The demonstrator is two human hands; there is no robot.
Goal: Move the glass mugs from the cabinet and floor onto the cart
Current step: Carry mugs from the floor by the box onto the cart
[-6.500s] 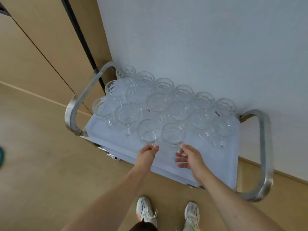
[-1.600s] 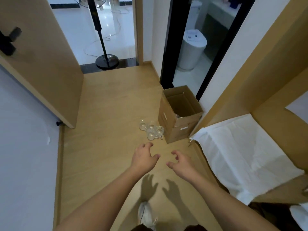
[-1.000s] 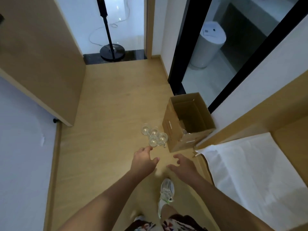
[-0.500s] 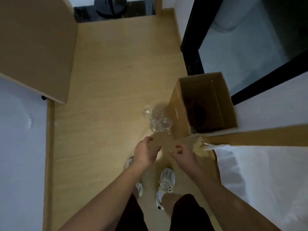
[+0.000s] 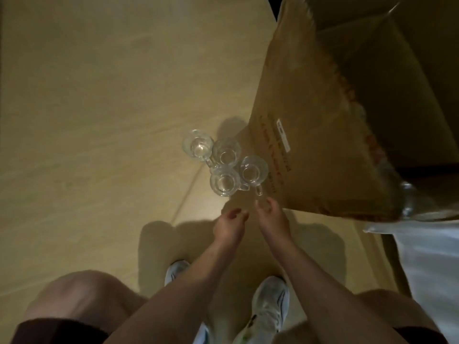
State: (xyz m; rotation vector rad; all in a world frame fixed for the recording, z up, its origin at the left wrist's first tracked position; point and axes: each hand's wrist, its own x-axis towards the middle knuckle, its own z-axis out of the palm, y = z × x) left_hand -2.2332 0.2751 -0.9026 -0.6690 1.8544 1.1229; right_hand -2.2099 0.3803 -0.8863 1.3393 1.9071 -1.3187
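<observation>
Several clear glass mugs point(image 5: 224, 162) stand upright in a tight cluster on the wooden floor, just left of a cardboard box. My left hand point(image 5: 229, 225) hovers a little below the nearest mug point(image 5: 224, 184), fingers loosely curled, holding nothing. My right hand point(image 5: 272, 217) reaches beside it, fingertips close to the handle of the right-hand mug point(image 5: 253, 171), and holds nothing. The cart is out of view.
An open cardboard box point(image 5: 323, 125) stands at the right, touching the mugs' right side. White cloth point(image 5: 432, 264) lies on a surface at the lower right. My knees and white shoes point(image 5: 269, 306) are below. Wooden floor point(image 5: 99, 120) stretches to the left.
I have crouched down, so the mugs and box look much larger. Both hands have moved forward and down, now close to the nearest mugs.
</observation>
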